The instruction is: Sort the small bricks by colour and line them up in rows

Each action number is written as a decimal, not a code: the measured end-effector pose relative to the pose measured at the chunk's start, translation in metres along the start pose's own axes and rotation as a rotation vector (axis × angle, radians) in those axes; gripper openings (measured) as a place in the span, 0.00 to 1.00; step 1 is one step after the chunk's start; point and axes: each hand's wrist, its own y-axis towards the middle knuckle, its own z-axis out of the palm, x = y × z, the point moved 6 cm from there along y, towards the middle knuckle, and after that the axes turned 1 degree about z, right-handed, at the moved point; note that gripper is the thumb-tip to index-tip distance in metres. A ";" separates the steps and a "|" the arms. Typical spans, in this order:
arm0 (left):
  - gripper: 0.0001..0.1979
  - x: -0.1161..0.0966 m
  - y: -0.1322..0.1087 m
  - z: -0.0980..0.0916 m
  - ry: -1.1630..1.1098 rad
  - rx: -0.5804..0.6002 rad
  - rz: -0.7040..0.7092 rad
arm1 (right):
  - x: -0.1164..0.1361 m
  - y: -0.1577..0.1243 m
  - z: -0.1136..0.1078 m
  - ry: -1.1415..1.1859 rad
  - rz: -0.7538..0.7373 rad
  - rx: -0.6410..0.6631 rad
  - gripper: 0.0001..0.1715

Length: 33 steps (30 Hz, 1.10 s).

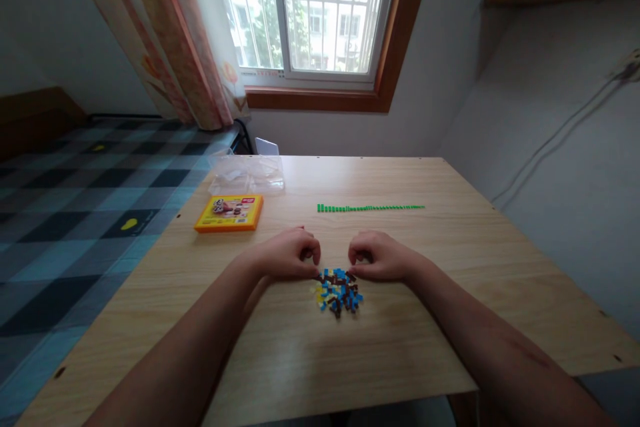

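A small heap of toy building bricks, in blue, dark brown, yellow and pale cream, lies on the wooden table in front of me. At its upper left edge is my left hand, fingers curled down and the thumb tip close to the index fingertip. My right hand mirrors it at the upper right edge, curled in a similar pinch. Both sets of fingertips touch or nearly touch the heap. Whether a brick is between them is too small to tell. Beyond the hands, green bricks form a long row.
An orange-and-yellow box lies on the table at the left. Behind it stands a clear plastic tray. A bed with a checked cover adjoins the table's left side. A window is beyond the far edge, and a wall runs along the right.
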 end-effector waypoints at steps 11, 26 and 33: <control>0.10 0.008 -0.001 -0.002 -0.069 0.052 -0.052 | -0.003 -0.001 -0.001 0.015 0.049 0.012 0.08; 0.09 0.010 0.011 0.000 -0.026 -0.373 -0.277 | -0.005 0.009 0.008 -0.181 0.295 -0.174 0.15; 0.16 -0.007 0.003 -0.002 0.124 -0.252 -0.114 | 0.007 0.005 0.006 -0.213 0.191 -0.114 0.19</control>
